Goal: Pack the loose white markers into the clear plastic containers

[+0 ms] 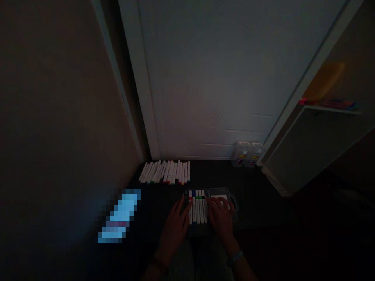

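We find the clear plastic case (215,191) lying open near us on the dark tabletop (211,175); white markers (200,208) lie side by side in its left half, and a white card (216,198) shows in the right half, partly covered; our left hand (175,219) reaches along the left edge with fingers outstretched, closed round nothing that we can see; our right hand (222,218) bends its fingers over the right half, and we cannot tell whether it grips or merely rests; we judge the case light and fairly stiff, its thin walls likely slick and apt to crack if forced, so the outer rims seem the surest hold; the markers look light, rigid and smooth, inclined to roll, and probably suit a pinch at mid-barrel; they are straight and slim, with red, blue, green and black among their colours; beyond the case, a row of similar pens (165,171) slants on the table; two transparent containers (241,154) stand at the foot of a pale, grooved panel (205,78).
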`<state>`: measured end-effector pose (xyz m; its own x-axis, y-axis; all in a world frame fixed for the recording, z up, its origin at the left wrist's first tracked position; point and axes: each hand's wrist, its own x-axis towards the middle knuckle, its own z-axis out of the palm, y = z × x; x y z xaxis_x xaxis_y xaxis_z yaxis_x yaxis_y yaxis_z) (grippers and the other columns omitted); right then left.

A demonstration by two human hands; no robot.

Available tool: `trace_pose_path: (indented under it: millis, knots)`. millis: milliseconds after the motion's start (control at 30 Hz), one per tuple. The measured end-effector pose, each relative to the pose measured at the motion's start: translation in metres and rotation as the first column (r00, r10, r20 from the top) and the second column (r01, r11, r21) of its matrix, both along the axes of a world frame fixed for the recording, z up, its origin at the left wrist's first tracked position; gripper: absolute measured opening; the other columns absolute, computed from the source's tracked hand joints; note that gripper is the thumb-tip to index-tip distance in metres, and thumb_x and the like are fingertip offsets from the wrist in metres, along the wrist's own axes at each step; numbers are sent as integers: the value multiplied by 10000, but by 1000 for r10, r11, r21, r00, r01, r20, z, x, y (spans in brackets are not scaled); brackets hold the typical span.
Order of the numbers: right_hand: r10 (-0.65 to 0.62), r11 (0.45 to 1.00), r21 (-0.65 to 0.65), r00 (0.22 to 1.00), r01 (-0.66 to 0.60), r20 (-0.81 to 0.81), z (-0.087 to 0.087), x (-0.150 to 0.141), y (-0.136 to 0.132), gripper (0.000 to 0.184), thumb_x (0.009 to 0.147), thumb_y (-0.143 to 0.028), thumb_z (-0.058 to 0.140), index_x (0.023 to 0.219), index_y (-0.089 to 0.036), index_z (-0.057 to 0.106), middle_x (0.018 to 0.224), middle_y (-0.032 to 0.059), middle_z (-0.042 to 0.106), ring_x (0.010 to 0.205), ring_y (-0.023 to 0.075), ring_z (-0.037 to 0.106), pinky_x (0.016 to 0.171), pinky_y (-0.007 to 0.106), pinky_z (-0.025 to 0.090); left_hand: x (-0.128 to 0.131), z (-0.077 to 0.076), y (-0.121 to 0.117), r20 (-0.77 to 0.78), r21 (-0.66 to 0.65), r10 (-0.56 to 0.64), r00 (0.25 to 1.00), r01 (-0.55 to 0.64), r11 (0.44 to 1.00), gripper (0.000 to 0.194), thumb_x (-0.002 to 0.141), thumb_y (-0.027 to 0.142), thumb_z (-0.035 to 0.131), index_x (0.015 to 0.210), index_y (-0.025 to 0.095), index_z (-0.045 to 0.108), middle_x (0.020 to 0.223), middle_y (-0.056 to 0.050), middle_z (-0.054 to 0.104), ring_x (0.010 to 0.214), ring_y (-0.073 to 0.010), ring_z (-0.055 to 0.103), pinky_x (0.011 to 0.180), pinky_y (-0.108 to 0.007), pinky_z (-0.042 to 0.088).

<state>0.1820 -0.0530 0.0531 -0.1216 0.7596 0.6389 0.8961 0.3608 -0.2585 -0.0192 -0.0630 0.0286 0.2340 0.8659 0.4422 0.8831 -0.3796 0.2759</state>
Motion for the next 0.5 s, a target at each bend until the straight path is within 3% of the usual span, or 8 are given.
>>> trace_pose_path:
  millis: [267, 500]
  knots:
    - [78, 995, -61, 997, -77, 15, 6, 1, -3, 395, 886, -190, 488, 1251, -323, 562, 1134, 12, 674, 1095, 268, 525, 974, 470, 268, 0, 2, 1, 12, -22, 2, 1000, -1, 1000, 536, 916, 179, 401, 1424, 346, 361, 1548, 26, 256, 1373, -247, 323, 1076, -466, 387]
    - [51, 995, -85, 998, -49, 27, 2, 2, -1, 466, 908, -206, 450, 1361, -317, 451, 1128, 20, 672, 1084, 263, 535, 964, 460, 268, -1, 6, -3, -6, -53, 3, 1000, -4, 999, 526, 928, 175, 386, 1431, 324, 351, 1551, 6, 248, 1392, -243, 289, 1087, -456, 374]
